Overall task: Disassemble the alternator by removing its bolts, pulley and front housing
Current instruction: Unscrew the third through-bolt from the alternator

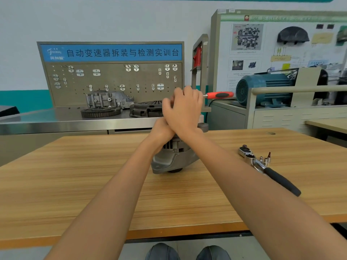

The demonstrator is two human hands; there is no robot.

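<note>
We see the alternator (pixel 173 156) standing mid wooden table (pixel 75 175). Above it our right hand (pixel 185 109) grips a red-handled tool (pixel 219 95); our left hand (pixel 161 130) holds the alternator's top, its fingers hidden. Right of the alternator lies a ratchet (pixel 266 166); beyond stands a steel bench (pixel 56 119) with pegboard (pixel 112 81).

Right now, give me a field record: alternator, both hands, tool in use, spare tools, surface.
alternator: standing on the wooden table, top hidden by the hands
right hand: curled round a red-handled tool above the alternator
left hand: under the right wrist, against the alternator's top; grip unclear
spare tools: black-handled ratchet lying right of the alternator, small sockets beside it
bolts, pulley: not visible
</note>
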